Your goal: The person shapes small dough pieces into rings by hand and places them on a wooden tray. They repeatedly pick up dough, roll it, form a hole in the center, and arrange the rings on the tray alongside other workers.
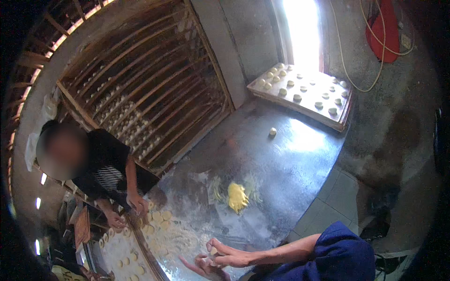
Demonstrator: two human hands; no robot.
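Floured tabletop [197, 222], hands [230, 256] close together, right forearm [286, 252] stretched sideways

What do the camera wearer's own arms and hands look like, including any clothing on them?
The right hand and left hand are both ungloved. The right forearm is bare, with no watch or bracelet visible, below a loose, dark blue sleeve. The left sleeve cannot be made out.
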